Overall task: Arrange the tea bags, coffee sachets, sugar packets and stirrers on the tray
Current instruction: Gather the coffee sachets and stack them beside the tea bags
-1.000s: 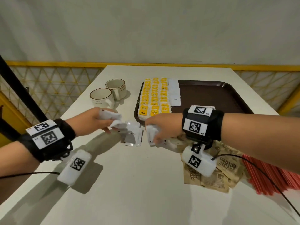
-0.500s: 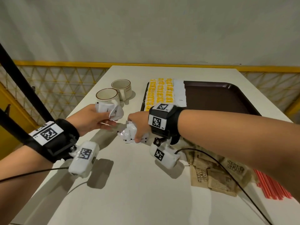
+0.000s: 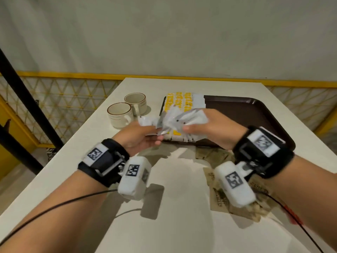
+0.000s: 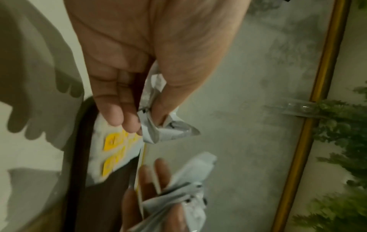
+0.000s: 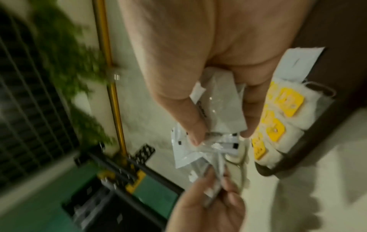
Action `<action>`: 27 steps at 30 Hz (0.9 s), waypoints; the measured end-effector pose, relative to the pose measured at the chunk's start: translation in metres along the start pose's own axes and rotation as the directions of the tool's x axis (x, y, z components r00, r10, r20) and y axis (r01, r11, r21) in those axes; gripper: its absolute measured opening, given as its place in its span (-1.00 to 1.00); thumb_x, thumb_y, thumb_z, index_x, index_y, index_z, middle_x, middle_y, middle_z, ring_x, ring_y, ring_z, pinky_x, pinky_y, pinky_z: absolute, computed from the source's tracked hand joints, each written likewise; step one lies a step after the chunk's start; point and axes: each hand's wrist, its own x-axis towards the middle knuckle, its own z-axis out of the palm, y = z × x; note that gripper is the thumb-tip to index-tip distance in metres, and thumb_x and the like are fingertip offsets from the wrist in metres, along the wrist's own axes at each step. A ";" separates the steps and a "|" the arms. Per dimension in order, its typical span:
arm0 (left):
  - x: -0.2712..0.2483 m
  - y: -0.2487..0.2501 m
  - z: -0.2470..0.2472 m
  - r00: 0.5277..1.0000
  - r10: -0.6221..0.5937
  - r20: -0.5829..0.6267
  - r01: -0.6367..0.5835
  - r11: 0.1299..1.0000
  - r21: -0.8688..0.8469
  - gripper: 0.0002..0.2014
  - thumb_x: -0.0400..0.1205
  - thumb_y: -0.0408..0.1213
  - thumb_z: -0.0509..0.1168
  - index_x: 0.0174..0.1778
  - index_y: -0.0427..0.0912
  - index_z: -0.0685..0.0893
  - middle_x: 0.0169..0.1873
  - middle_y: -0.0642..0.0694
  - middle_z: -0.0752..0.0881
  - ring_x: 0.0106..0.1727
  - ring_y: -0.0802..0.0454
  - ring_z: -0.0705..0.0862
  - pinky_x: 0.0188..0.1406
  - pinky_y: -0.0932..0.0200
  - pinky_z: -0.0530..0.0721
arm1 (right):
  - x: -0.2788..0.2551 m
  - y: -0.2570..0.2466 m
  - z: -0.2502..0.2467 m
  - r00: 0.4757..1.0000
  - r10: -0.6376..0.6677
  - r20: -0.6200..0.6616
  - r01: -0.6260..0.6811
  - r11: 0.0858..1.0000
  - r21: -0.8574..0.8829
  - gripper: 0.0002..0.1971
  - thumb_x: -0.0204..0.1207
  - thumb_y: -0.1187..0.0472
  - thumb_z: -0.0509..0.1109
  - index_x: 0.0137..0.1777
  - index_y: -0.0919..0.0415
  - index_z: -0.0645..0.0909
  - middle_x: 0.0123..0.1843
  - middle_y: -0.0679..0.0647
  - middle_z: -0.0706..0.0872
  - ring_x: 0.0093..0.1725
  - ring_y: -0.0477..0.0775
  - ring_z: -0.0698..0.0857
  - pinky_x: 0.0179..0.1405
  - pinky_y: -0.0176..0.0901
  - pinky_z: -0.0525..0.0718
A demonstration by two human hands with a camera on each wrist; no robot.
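Note:
Both hands are raised over the near left corner of the dark brown tray, each holding a bunch of white sachets. My left hand pinches its crumpled sachets between thumb and fingers. My right hand grips a flatter stack of sachets, thumb on top. The two bunches touch between the hands. Rows of tea bags with yellow tags fill the tray's left side, partly hidden behind the sachets. Brown paper packets and red stirrers lie on the table under my right wrist.
Two cream cups with brown rims stand left of the tray. The tray's right part is bare brown surface. The white table ends at a yellow railing on the left and far sides.
Both hands have lifted from the table with the white sachets and come together above the tray's near left corner. The view has shifted to the left.

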 end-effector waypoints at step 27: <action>0.004 -0.049 0.090 0.992 0.074 0.104 -0.074 0.997 -0.008 -0.75 0.64 -0.50 0.25 0.24 -0.39 0.59 -0.06 -0.28 0.75 -0.25 0.01 0.73 -0.36 0.21 0.72 | -0.068 0.059 -0.033 0.895 0.212 -0.393 0.047 0.831 0.555 -0.75 0.51 0.40 0.41 0.17 0.22 0.67 0.02 0.17 0.83 -0.04 0.08 0.81 -0.11 -0.08 0.80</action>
